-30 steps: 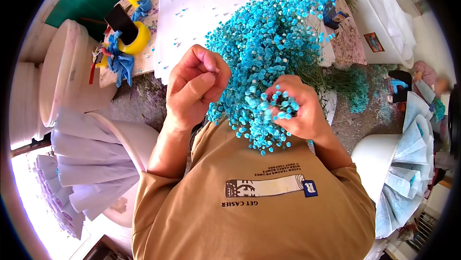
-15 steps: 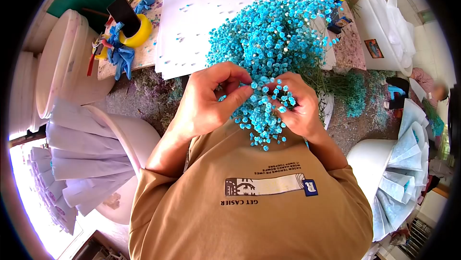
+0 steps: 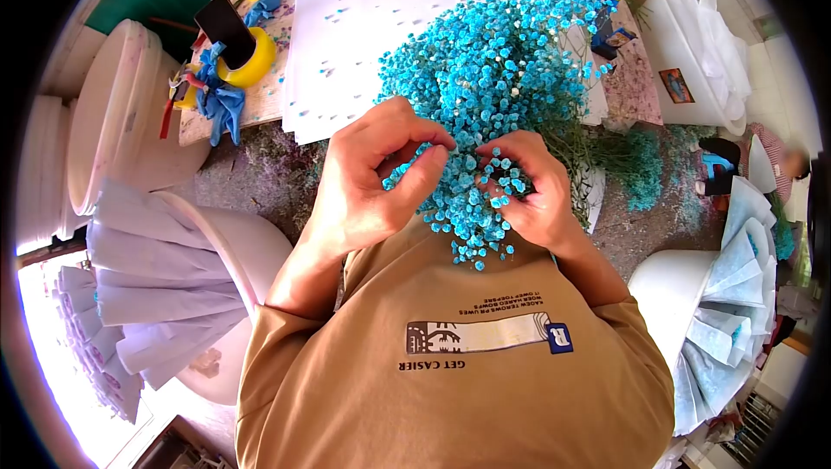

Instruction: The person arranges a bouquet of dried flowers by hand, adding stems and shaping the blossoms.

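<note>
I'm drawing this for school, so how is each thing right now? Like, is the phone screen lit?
Blue baby's breath: gathered in a bushy bunch.
Left hand: fingers bent at the blooms; grip unclear.
Right hand: fingers curled around a few blooms.
Smartphone: screen dark, propped against the yellow roll.
Yellow roll: on the table, supporting the smartphone.
White paper: flat, dotted with blue bits.
Blue cloth: crumpled.

Bushy bunch (image 3: 485,62) of tiny blue blossoms, drooping between the left hand (image 3: 376,179) and right hand (image 3: 541,192), fanning out beyond them; small cluster (image 3: 509,183) within the right's curl.
</note>
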